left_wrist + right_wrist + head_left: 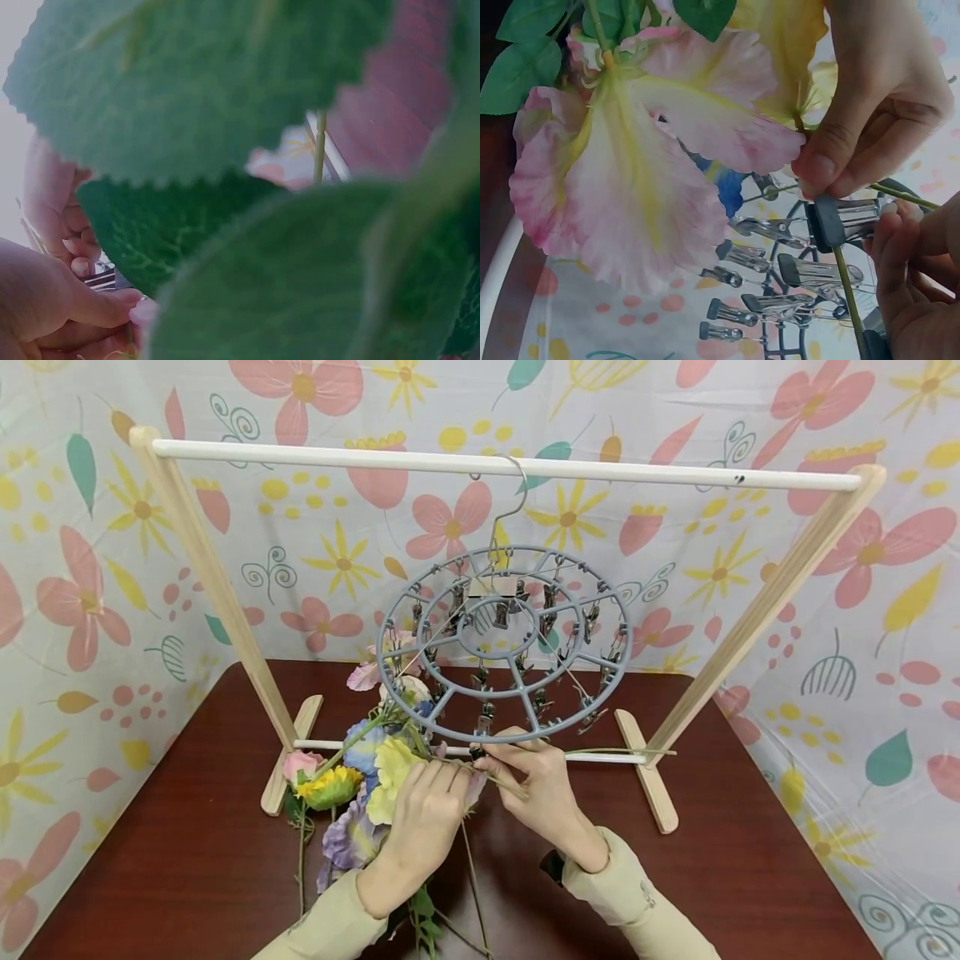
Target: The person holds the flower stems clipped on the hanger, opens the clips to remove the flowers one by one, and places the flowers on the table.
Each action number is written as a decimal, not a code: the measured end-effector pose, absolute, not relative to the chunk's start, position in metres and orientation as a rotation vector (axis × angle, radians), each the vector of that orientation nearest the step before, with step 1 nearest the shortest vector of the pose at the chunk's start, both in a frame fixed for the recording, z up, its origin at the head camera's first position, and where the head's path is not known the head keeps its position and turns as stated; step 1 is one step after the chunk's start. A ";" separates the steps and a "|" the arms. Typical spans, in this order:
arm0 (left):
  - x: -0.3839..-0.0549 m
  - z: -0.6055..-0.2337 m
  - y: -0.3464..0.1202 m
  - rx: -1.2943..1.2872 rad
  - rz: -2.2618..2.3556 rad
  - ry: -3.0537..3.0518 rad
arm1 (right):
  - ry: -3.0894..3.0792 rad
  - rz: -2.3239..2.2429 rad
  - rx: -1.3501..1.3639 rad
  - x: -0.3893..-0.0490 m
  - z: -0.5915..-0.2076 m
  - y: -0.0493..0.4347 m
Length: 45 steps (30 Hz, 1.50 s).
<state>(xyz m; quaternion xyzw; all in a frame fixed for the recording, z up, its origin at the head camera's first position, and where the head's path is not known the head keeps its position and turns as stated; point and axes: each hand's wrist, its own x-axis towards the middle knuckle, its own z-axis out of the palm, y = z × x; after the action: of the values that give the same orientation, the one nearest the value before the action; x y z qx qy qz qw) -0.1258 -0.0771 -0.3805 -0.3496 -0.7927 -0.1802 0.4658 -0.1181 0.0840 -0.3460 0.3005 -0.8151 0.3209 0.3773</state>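
1. I judge the thin green stem [506,776] could slip if the black-tipped metal clip [847,220] bites it crookedly
2. I see the right hand [534,787] pinching the clip, the left hand [429,810] gripping the stem, below the round grey plastic hanger's [497,657] front rim
3. The stem looks slender; a ruffled yellow flower [392,772] sits beside the left hand
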 end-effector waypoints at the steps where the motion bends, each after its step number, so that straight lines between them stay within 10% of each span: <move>1: -0.126 -0.381 -0.077 -0.860 -0.444 -1.944 | -2.077 0.827 0.757 -0.118 -0.346 0.084; 45: -0.124 -0.402 -0.107 -0.936 -0.387 -2.085 | -1.823 0.575 0.555 -0.088 -0.315 0.105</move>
<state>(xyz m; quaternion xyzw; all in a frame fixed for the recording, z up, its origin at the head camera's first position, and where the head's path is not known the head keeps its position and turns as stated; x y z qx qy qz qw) -0.1242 -0.1071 -0.4015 -0.3702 -0.8242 -0.1529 0.4004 -0.0875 0.1047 -0.3150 0.2338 -0.7684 0.2425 0.5442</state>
